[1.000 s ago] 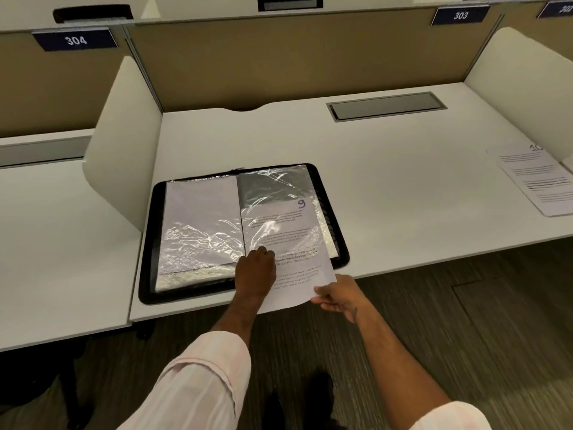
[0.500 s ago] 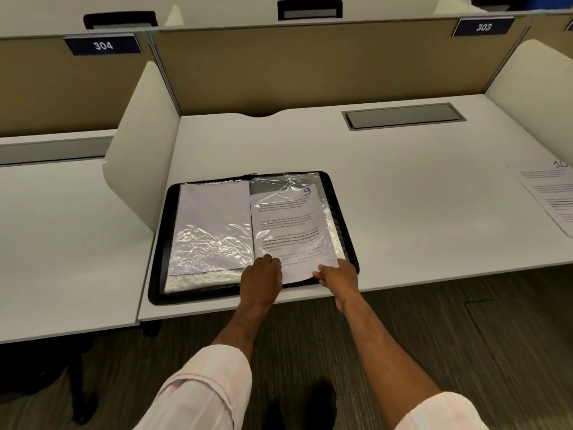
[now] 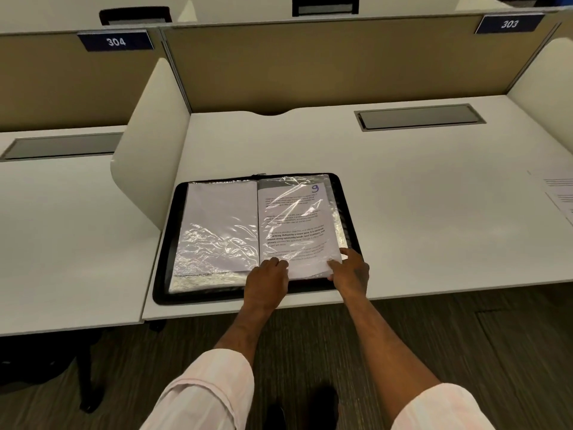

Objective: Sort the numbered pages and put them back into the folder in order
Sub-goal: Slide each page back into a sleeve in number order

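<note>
progress: the person is sliding page 9 [image 3: 294,218] into the right-hand plastic sleeve [image 3: 338,209] of the open folder [image 3: 164,274]. It's nearly home, with just the bottom strip poking out past the sleeve mouth.
left to do: at least one loose page [image 3: 558,193] is waiting at the far right of the desk [image 3: 403,197], well apart from the folder. Its number isn't readable here. So this looks like the late stage, not the finish.
left hand [image 3: 266,283]: it's sitting knuckles-up at the bottom left of page 9 with fingers curled under. Can't tell if it's pinching the sheet or just pinning it.
right hand [image 3: 350,271]: fingers are lying fairly straight and spread on the page's bottom right corner, pressing rather than gripping.
folder: it's lying flat at the near edge of the desk, a black rounded-corner case with a zip-style rim.
sleeves: thin clear plastic, crinkled and throwing glare. The left sleeve [image 3: 217,231] is showing a blank white back.
page 9: plain white paper, printed text, and a handwritten blue 9 top right.
desk: smooth matte white with a grey metal hatch [image 3: 420,117].
</note>
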Motion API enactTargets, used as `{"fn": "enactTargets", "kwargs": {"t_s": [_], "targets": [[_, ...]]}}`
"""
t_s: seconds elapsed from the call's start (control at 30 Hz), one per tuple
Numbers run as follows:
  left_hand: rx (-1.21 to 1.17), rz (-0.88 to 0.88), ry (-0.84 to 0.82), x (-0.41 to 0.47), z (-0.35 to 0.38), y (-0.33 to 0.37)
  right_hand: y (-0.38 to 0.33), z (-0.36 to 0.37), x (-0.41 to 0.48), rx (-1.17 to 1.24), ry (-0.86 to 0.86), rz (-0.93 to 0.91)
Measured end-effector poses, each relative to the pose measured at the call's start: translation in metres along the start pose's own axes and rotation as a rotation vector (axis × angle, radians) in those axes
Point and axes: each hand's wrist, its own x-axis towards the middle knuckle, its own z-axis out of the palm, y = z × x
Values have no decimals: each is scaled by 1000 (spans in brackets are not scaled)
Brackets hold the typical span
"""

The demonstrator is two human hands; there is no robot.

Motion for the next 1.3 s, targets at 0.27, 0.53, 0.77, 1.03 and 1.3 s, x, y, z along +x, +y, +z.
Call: {"fn": "enactTargets", "kwargs": {"t_s": [0.27,0.53,0.77,1.03,1.3], "targets": [[16,51,-24,10,0,5,4,0,14,-81,-35,-40],[102,129,-69,25,1,8,7,-9,17,-63,-117,-38],[94,111,-23,35,3,15,16,-15,16,-117,-146,-107],[4,121,-89,23,-4,18,4,-16,-10,-223,-72,-294],[-103,66,86,20,-43,27,-49,0,-62,-305,-7,-810]]}}
